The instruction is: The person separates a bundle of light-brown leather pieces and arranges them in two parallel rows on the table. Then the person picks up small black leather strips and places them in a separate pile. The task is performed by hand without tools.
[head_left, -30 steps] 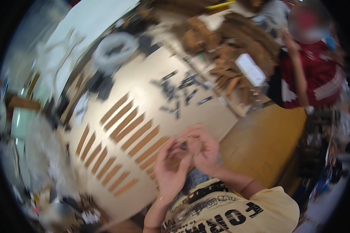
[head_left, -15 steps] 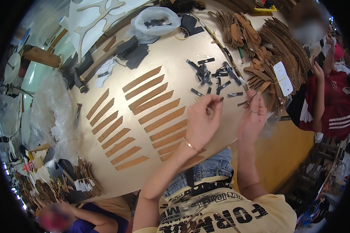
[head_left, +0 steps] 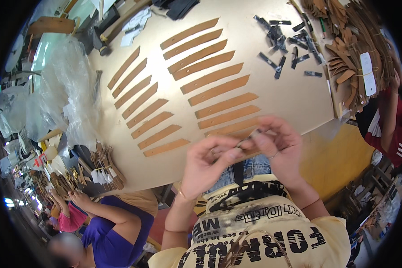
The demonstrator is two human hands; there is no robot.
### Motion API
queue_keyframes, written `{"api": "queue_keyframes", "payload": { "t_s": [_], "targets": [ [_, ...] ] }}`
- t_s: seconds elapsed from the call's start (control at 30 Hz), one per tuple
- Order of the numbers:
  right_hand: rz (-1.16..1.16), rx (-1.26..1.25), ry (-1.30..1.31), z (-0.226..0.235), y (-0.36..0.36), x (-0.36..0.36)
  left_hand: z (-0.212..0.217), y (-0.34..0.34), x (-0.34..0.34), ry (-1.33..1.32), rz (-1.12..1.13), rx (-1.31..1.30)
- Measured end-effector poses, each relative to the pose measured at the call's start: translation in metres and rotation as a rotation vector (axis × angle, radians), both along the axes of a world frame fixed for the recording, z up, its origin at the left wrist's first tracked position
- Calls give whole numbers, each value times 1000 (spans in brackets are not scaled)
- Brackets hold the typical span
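Close together near the table's front edge, my left hand [head_left: 210, 163] and my right hand [head_left: 281, 149] pinch a small dark strip [head_left: 244, 144] between their fingertips. Fingers and blur hide most of it. Just beyond my hands, two columns of brown leather strips [head_left: 215, 83] lie spaced out on the table, each with one slanted end. The shorter left column includes a strip [head_left: 149, 111] with a small hole near its end. A loose pile of short black strips with small light marks [head_left: 277, 38] lies farther off to the right.
Bundled brown leather pieces [head_left: 344, 53] with a white tag [head_left: 367, 73] fill the right end. A hammer [head_left: 102, 44], white paper and black pieces lie at the back. Plastic bags [head_left: 73, 89] hang at left. Another person in purple [head_left: 116, 228] sits at lower left.
Both hands have come back from beside the black strips to the near table edge and closed in on each other around the small strip. The view has shifted too.
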State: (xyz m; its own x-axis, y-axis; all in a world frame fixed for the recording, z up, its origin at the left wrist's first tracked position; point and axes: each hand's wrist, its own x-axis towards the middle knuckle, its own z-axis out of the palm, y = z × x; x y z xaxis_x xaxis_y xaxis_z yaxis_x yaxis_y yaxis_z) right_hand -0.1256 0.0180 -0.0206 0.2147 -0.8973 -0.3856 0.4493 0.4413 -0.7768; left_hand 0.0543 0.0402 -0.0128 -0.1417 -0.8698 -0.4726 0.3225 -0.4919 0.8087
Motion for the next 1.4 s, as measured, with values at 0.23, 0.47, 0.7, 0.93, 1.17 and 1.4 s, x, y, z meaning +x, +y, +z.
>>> {"api": "queue_keyframes", "payload": {
  "t_s": [0.23,0.47,0.7,0.93,1.17,1.4],
  "targets": [
    [511,-444,553,-8,9,-2,-9,58,25,-138,78,231],
    [541,-139,389,-1,1,-3,-9,56,29,-41,-70,249],
    [677,-601,753,0,-1,-1,-16,57,20,-480,72,-13],
    [589,-434,850,-7,11,10,-23,65,9,-543,172,14],
    [552,-337,945,-7,7,18,-26,56,-2,-511,226,154],
    [579,-313,1018,-9,4,24,-30,52,-7,-573,273,150]
  ]
}}
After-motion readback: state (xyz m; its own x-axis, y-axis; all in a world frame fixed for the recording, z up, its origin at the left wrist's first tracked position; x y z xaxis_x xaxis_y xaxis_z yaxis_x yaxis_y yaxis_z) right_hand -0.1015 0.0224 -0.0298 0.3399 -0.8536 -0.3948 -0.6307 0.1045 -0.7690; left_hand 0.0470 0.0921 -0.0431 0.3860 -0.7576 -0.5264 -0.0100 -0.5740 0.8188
